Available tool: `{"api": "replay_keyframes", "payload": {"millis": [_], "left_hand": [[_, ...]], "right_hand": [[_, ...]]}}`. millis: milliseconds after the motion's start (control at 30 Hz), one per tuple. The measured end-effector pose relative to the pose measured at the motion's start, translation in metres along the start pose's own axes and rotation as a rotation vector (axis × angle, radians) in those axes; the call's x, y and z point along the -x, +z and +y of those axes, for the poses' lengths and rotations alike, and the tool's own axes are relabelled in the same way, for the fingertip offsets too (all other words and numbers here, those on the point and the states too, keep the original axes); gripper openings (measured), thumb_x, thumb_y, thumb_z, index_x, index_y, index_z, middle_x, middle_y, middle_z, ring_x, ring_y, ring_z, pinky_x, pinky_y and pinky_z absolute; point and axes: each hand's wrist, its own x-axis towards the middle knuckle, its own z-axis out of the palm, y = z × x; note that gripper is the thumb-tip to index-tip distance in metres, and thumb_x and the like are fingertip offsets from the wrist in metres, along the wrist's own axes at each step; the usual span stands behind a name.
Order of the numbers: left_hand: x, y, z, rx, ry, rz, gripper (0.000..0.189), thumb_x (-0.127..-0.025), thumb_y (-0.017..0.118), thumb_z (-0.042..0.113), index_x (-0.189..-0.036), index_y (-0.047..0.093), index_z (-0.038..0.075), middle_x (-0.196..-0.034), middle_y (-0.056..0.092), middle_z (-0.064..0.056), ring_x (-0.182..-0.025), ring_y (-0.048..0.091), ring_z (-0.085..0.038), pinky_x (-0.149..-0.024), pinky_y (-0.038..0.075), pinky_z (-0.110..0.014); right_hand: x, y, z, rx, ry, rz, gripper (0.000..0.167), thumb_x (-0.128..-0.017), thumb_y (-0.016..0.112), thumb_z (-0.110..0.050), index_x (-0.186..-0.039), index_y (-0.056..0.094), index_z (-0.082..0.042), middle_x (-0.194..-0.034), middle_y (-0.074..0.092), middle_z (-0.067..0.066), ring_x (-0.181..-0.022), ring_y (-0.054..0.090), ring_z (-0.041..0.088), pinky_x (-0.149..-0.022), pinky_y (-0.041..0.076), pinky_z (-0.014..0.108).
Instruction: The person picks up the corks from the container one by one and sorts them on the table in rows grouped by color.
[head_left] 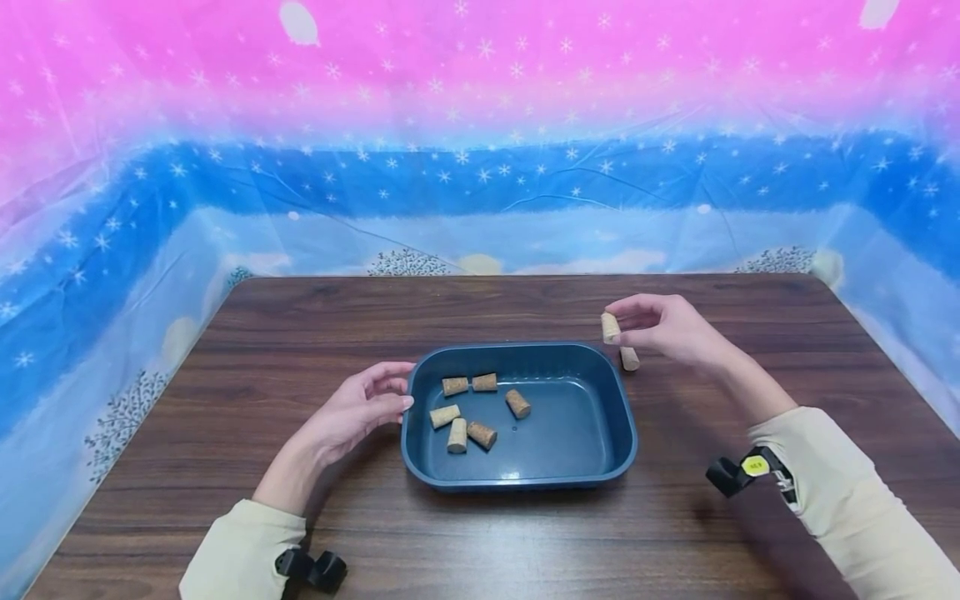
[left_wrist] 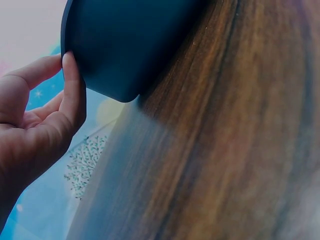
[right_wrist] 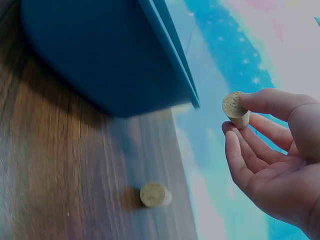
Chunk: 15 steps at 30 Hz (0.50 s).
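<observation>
- A bright yellow label [head_left: 755,465] with a dark border sits on the black wrist mount [head_left: 726,477] at the cuff of the right sleeve [head_left: 840,483], seen in the head view.
- Its middle bears a short row of small dark characters, too tiny and blurred to read with certainty.
- No word, brand or number can be read for sure in any of the three views.

Staged booth-like spot, rm type beyond unclear: wood-grain tabletop [head_left: 360,325] w/ pink-&-blue snowflake-print cloth [head_left: 480,179] hung behind it & along its L + R sides.
</observation>
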Motion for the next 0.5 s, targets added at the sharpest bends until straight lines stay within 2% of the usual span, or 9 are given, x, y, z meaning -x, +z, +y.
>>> {"api": "replay_keyframes", "payload": {"millis": [200, 367, 500], "left_hand": [[-0.001, -0.001, -0.002, 0.003, -0.007, 0.006, 0.056, -0.091, 0.06, -0.002, -0.141, 0.035, -0.005, -0.113, 0.052, -0.016, -0.088, 0.061, -0.016, -0.08, 0.055, -0.029], [-0.002, -0.001, -0.003, 0.01, -0.005, 0.004, 0.056, -0.091, 0.06, -0.002, -0.141, 0.035, -0.005, -0.112, 0.052, -0.016, -0.087, 0.061, -0.016, -0.08, 0.055, -0.029], [-0.001, -0.001, -0.003, 0.01, -0.003, 0.002, 0.057, -0.091, 0.061, -0.001, -0.141, 0.035, -0.006, -0.111, 0.052, -0.016, -0.087, 0.061, -0.016, -0.08, 0.055, -0.029]], "right_hand": [[0.001, -0.008, 0.01, 0.024, 0.019, 0.035, 0.049, -0.088, 0.071, -0.016, -0.13, 0.056, 0.002, -0.118, 0.062, 0.02, -0.108, 0.059, 0.029, -0.086, 0.052, 0.035], [-0.001, -0.015, 0.024, 0.034, 0.026, 0.06, 0.049, -0.087, 0.072, -0.017, -0.129, 0.056, 0.003, -0.116, 0.063, 0.02, -0.102, 0.062, 0.019, -0.08, 0.05, 0.023], [-0.002, -0.02, 0.036, 0.034, 0.038, 0.062, 0.048, -0.088, 0.071, -0.015, -0.13, 0.055, 0.004, -0.117, 0.063, 0.021, -0.099, 0.061, 0.013, -0.079, 0.049, 0.019]]}}
